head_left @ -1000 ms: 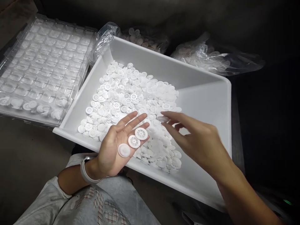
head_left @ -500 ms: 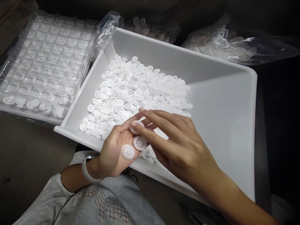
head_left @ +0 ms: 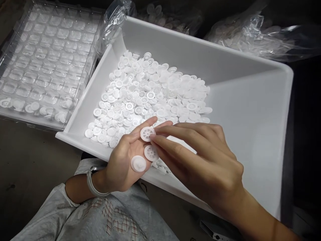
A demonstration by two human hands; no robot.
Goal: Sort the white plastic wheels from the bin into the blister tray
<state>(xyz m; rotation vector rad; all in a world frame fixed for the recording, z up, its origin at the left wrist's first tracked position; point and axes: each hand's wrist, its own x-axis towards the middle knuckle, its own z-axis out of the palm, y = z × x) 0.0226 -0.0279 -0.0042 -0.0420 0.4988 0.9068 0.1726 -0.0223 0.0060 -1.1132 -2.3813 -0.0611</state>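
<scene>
My left hand (head_left: 125, 160) is palm up over the near edge of a pale grey bin (head_left: 240, 130), cupped under three small white plastic wheels. A smooth-faced wheel (head_left: 138, 163) lies on the palm, and a spoked wheel (head_left: 149, 153) rests beside it near the finger bases. Higher up, at the fingers, is another spoked wheel (head_left: 146, 134). My right hand (head_left: 200, 157) pinches that upper wheel at its right edge between thumb and fingertips. Behind the hands, a heap of similar white wheels (head_left: 155, 87) fills the bin's left part.
To the left stands a clear blister tray (head_left: 45, 57) with rows of pockets; several white pieces sit in its nearest row. Clear plastic bags (head_left: 250, 36) with similar discs lie beyond the bin. A dark metal-edged object (head_left: 213, 231) is at the lower right.
The upper wheel has been turned over, from smooth face to spoked face up. My right hand has shifted right and now pinches its edge. The view has shifted slightly.
</scene>
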